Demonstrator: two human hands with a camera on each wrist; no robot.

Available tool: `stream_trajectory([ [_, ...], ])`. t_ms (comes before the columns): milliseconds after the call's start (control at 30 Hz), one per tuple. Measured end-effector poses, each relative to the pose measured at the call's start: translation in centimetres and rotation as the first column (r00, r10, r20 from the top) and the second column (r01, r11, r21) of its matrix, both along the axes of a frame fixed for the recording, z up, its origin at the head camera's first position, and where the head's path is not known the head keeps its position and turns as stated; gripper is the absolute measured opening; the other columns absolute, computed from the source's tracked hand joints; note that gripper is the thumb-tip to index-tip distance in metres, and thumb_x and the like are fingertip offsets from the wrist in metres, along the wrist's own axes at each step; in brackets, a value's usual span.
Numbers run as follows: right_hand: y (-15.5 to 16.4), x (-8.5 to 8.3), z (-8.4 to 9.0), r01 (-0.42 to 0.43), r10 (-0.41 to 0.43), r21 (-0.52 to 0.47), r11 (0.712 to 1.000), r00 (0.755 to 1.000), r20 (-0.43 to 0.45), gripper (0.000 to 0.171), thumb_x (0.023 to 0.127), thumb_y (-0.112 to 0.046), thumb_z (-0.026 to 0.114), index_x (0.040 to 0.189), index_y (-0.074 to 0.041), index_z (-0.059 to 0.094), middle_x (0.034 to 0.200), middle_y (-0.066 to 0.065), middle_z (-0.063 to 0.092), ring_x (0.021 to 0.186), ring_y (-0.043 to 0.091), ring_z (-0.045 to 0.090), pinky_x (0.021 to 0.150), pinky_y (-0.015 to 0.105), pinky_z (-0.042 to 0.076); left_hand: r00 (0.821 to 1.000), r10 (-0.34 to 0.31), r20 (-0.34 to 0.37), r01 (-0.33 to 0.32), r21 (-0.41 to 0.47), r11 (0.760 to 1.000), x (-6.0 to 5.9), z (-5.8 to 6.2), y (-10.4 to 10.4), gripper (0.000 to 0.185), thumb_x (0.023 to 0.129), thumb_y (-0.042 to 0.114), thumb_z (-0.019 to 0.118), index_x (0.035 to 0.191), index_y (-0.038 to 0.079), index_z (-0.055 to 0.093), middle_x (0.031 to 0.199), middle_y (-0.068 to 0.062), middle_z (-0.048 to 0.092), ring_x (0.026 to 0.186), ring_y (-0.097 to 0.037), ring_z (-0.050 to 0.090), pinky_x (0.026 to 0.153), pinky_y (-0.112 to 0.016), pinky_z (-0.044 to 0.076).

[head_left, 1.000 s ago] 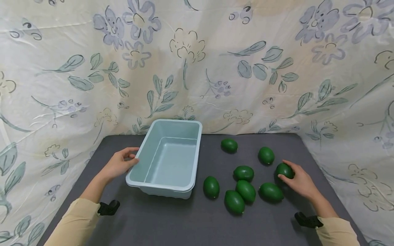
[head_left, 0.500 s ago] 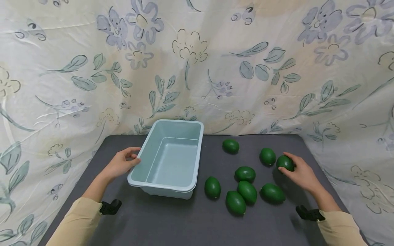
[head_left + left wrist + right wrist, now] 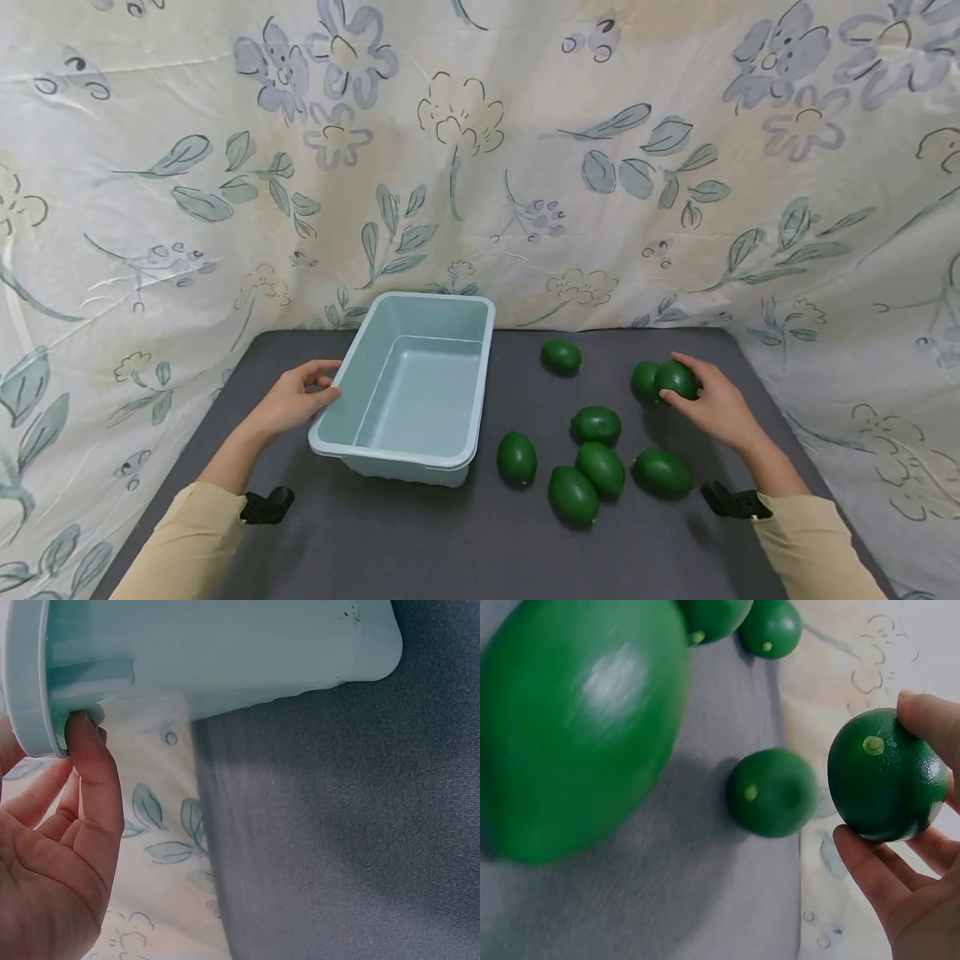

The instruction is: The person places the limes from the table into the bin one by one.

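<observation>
My left hand (image 3: 296, 398) pinches the left rim of a pale blue plastic bin (image 3: 480, 392). In the left wrist view a finger (image 3: 94, 761) hooks under the bin's rim (image 3: 30, 682). Between the thumb and fingers of my right hand (image 3: 716, 404) is a dark green lime (image 3: 677, 381), raised off the table. It overlaps another lime (image 3: 643, 381) behind it in the head view. The right wrist view shows the held lime (image 3: 881, 776) by its stem end, apart from a lime (image 3: 771, 793) on the table.
Several more limes lie right of the bin, among them a back lime (image 3: 561, 357), a near lime (image 3: 573, 495) and one by the bin (image 3: 517, 457). The dark grey table (image 3: 480, 550) ends at a floral cloth (image 3: 480, 167) behind and beside it.
My right hand has lifted the lime and carried it up and to the left, over towards the lime behind. The left hand and the bin hold their place.
</observation>
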State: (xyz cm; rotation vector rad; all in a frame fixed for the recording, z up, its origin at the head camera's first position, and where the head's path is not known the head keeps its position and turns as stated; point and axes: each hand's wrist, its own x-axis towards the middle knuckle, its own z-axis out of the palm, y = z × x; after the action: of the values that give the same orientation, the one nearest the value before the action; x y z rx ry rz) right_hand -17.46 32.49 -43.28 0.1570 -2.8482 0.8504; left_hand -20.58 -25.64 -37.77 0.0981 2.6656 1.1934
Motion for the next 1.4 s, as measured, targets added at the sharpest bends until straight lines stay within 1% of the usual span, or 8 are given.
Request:
stream_trajectory([
  [133, -1.0, -0.5, 0.6, -0.007, 0.007, -0.007, 1.0, 1.0, 0.004, 0.069, 0.087, -0.034, 0.062, 0.14, -0.001, 0.033, 0.127, 0.031, 0.04, 0.106, 0.043, 0.046, 0.078, 0.055, 0.042, 1.0, -0.001, 0.001, 0.001, 0.004, 1.0, 0.0, -0.1, -0.1, 0.054, 0.09, 0.017, 0.058, 0.139, 0.006, 0.036, 0.107, -0.018, 0.054, 0.077, -0.02, 0.055, 0.061, -0.036, 0.047],
  [233, -1.7, -0.8, 1.0, -0.012, 0.012, -0.009, 1.0, 1.0, 0.0, 0.068, 0.087, -0.032, 0.063, 0.14, -0.002, 0.033, 0.126, 0.03, 0.04, 0.106, 0.042, 0.046, 0.079, 0.054, 0.042, 1.0, 0.0, 0.001, 0.0, 0.006, 1.0, 0.0, -0.1, -0.1, 0.054, 0.09, 0.018, 0.058, 0.139, 0.006, 0.036, 0.107, -0.018, 0.054, 0.078, -0.021, 0.055, 0.062, -0.036, 0.047],
  [400, -2.9, -1.3, 1.5, -0.032, 0.032, -0.021, 0.999, 0.999, -0.023, 0.067, 0.086, -0.032, 0.064, 0.14, -0.003, 0.035, 0.125, 0.028, 0.042, 0.105, 0.041, 0.047, 0.078, 0.053, 0.043, 1.0, 0.003, 0.002, -0.003, 0.003, 1.0, -0.1, -0.2, -0.1, 0.054, 0.09, 0.018, 0.058, 0.138, 0.005, 0.036, 0.107, -0.018, 0.054, 0.079, -0.021, 0.056, 0.061, -0.033, 0.047],
  [633, -4.5, -2.1, 2.1, -0.064, 0.062, -0.051, 0.997, 0.997, -0.035, 0.067, 0.086, -0.032, 0.064, 0.14, -0.006, 0.035, 0.129, 0.026, 0.041, 0.105, 0.039, 0.049, 0.077, 0.051, 0.045, 1.0, 0.005, -0.004, -0.005, -0.005, 1.0, -0.1, -0.1, 0.0, 0.053, 0.09, 0.017, 0.058, 0.138, 0.005, 0.037, 0.105, -0.018, 0.055, 0.077, -0.02, 0.055, 0.061, -0.034, 0.047],
  [800, -5.8, -2.5, 2.6, -0.086, 0.084, -0.066, 0.994, 0.996, -0.043, 0.067, 0.085, -0.033, 0.065, 0.14, -0.007, 0.035, 0.129, 0.024, 0.041, 0.104, 0.037, 0.05, 0.075, 0.049, 0.047, 1.0, 0.009, 0.001, -0.009, -0.001, 1.0, -0.1, -0.1, 0.0, 0.054, 0.09, 0.018, 0.058, 0.138, 0.005, 0.037, 0.106, -0.017, 0.055, 0.077, -0.02, 0.055, 0.06, -0.032, 0.046],
  [1000, -7.4, -3.1, 3.2, -0.127, 0.119, -0.09, 0.988, 0.99, -0.08, 0.066, 0.084, -0.03, 0.067, 0.139, -0.007, 0.037, 0.126, 0.021, 0.045, 0.1, 0.034, 0.053, 0.074, 0.046, 0.048, 1.0, 0.015, -0.001, -0.014, 0.005, 1.0, 0.0, -0.2, 0.1, 0.054, 0.09, 0.018, 0.058, 0.138, 0.005, 0.037, 0.106, -0.017, 0.055, 0.077, -0.02, 0.055, 0.06, -0.033, 0.046],
  [1200, -9.4, -3.6, 3.5, -0.169, 0.156, -0.124, 0.978, 0.982, -0.109, 0.065, 0.083, -0.026, 0.069, 0.138, -0.007, 0.039, 0.128, 0.018, 0.045, 0.104, 0.032, 0.053, 0.077, 0.046, 0.048, 1.0, 0.014, -0.009, -0.014, -0.001, 1.0, 0.0, -0.3, 0.0, 0.053, 0.09, 0.018, 0.058, 0.138, 0.005, 0.037, 0.105, -0.017, 0.055, 0.077, -0.02, 0.055, 0.059, -0.032, 0.045],
  [1400, -10.8, -4.0, 4.0, -0.199, 0.184, -0.15, 0.968, 0.977, -0.107, 0.065, 0.084, -0.027, 0.068, 0.139, -0.009, 0.039, 0.131, 0.017, 0.045, 0.106, 0.031, 0.054, 0.079, 0.044, 0.049, 1.0, 0.016, -0.009, -0.016, -0.006, 1.0, 0.0, -0.2, 0.0, 0.052, 0.09, 0.017, 0.058, 0.137, 0.005, 0.038, 0.106, -0.017, 0.054, 0.078, -0.02, 0.054, 0.06, -0.033, 0.046],
])
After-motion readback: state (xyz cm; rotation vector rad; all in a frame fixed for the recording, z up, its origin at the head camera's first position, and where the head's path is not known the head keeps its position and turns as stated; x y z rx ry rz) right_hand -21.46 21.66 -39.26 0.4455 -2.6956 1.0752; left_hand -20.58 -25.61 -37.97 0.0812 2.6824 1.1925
